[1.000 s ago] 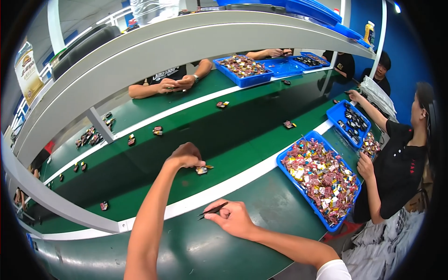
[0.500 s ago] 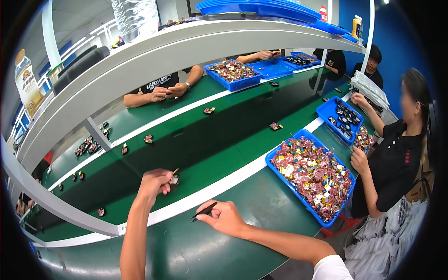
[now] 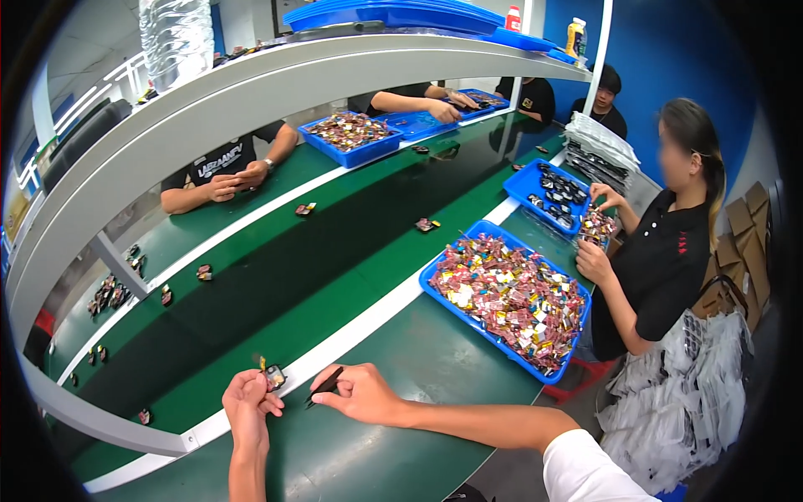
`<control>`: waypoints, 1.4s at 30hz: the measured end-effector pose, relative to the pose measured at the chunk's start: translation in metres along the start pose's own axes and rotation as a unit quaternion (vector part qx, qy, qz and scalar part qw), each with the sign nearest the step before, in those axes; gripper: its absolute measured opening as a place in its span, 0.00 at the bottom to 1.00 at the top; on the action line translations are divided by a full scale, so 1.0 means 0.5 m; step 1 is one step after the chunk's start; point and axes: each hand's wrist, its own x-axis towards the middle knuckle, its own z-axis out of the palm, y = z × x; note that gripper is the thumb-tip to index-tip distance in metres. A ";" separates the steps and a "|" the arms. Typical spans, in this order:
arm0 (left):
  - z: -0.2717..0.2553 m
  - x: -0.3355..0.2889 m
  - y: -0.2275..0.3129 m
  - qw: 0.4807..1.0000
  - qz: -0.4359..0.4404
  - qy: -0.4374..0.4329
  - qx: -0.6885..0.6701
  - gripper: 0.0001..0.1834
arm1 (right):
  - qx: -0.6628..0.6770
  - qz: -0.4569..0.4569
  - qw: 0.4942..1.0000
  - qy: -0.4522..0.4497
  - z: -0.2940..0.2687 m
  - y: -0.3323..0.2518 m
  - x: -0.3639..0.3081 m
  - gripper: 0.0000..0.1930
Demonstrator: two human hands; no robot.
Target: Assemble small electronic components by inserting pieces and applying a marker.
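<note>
My left hand [image 3: 248,403] pinches a small electronic part [image 3: 275,379], dark-edged with a pale middle and a yellow strip sticking up. It is held over the white edge strip [image 3: 378,326] of the belt. Just to its right, my right hand [image 3: 365,396] grips black tweezers [image 3: 325,386], tips pointing down and left. The tweezer tips are close to the part but look apart from it. Beneath my right hand lies the green worktop [image 3: 393,452].
A blue tray [image 3: 468,325] heaped with pinkish parts stands to the right. Scattered parts [image 3: 427,225] lie on the green belt [image 3: 351,259]. A grey shelf beam [image 3: 276,79] crosses above. A co-worker [image 3: 661,259] handles parts at the right; others sit across the belt.
My left hand has come back from over the belt toward the tweezers, still holding the part. The view has shifted rightward. Across the belt, a co-worker's arm now reaches over the far trays.
</note>
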 end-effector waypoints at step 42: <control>0.004 -0.018 -0.064 0.992 0.109 -0.002 0.060 0.11 | -0.008 -0.059 0.998 0.024 0.016 0.024 -0.003 0.10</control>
